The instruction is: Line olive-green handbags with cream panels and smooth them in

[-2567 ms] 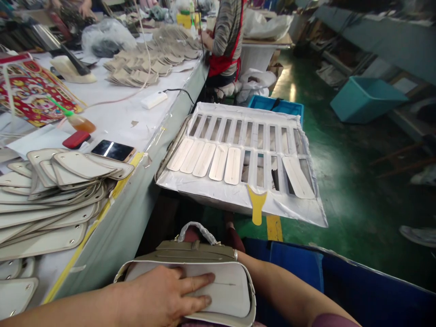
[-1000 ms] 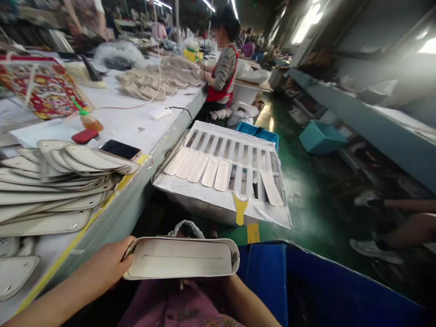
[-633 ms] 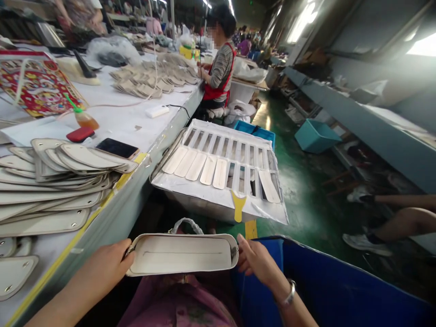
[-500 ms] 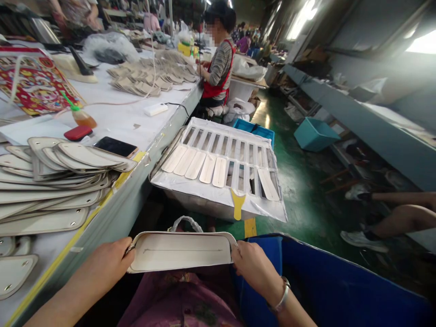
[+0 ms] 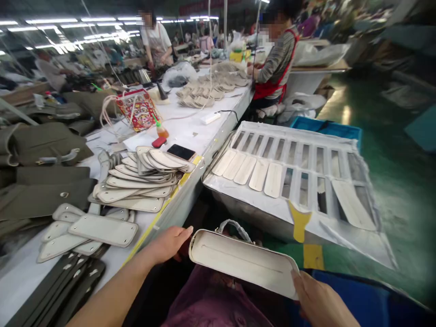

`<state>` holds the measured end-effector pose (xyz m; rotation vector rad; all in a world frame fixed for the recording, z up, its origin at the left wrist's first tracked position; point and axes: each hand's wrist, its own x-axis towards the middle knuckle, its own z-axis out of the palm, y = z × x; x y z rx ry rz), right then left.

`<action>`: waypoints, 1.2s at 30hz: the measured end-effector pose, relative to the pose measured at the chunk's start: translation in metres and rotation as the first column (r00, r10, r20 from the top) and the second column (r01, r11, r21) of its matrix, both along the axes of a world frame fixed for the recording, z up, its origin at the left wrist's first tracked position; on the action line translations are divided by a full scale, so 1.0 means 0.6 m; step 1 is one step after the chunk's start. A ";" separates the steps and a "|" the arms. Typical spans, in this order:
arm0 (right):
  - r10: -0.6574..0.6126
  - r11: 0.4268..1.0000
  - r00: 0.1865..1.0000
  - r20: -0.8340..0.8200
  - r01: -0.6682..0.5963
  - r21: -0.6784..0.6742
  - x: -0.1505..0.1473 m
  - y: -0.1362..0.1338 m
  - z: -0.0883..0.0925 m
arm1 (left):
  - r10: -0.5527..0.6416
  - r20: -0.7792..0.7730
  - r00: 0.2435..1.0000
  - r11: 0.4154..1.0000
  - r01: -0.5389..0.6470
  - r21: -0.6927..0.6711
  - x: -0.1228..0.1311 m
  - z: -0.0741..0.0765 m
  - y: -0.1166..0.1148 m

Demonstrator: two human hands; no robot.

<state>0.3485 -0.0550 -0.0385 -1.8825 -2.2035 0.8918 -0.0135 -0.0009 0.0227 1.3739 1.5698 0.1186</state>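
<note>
A cream handbag (image 5: pixel 243 261) lies tilted across my lap, its long flat base facing me and a seam line running along it. Its plastic-wrapped handle (image 5: pixel 235 227) sticks up on the far side. My right hand (image 5: pixel 318 295) grips the bag's right end. Beside the left end is my left hand (image 5: pixel 173 245), its visible fingers stretched out and seemingly off the bag; some of its fingers are hidden. On the table to the left are stacked cream panels (image 5: pixel 136 181) with metal eyelets, and a loose panel (image 5: pixel 104 229) lies nearer me.
A slotted white rack (image 5: pixel 245 188) ahead holds several cream strips, with a yellow tab (image 5: pixel 299 220) at its front edge. A blue bin (image 5: pixel 354 295) stands at right. The table holds a phone (image 5: pixel 181 152), glue bottle (image 5: pixel 161 131) and dark pieces (image 5: pixel 61 290). A co-worker (image 5: pixel 277 63) sits beyond.
My view has swung left. My left hand has let go of the handbag's left end and its fingers have straightened. The bag now tilts down toward the right, with my right hand still on it.
</note>
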 end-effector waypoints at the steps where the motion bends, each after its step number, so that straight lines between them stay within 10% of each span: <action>1: 0.005 1.000 1.000 -0.009 -0.005 0.020 0.002 0.001 -0.006 | 0.073 0.070 0.995 0.997 -0.071 -0.043 -0.003 -0.001 -0.004; 9: 0.104 0.971 0.994 -0.011 -0.099 0.216 0.011 -0.003 -0.030 | -0.078 -0.559 0.826 0.934 0.258 0.249 0.037 -0.007 -0.023; 20: 0.092 0.974 0.995 0.025 -0.095 0.208 0.009 -0.003 -0.028 | -0.194 -0.491 0.849 0.934 0.312 0.171 0.037 0.002 -0.002; 25: 0.078 0.975 0.997 0.017 -0.080 0.205 0.007 -0.005 -0.021 | -0.058 -0.115 0.992 0.996 0.065 0.055 0.019 -0.007 -0.017; 30: 0.031 0.989 1.000 0.001 -0.030 0.144 0.002 -0.005 -0.017 | -0.064 -0.492 0.868 0.947 0.209 0.245 0.036 -0.025 -0.028; 36: 0.097 0.989 0.994 0.043 -0.101 0.108 0.005 -0.003 -0.020 | -0.075 -0.506 0.859 0.934 0.238 0.265 0.050 -0.022 -0.025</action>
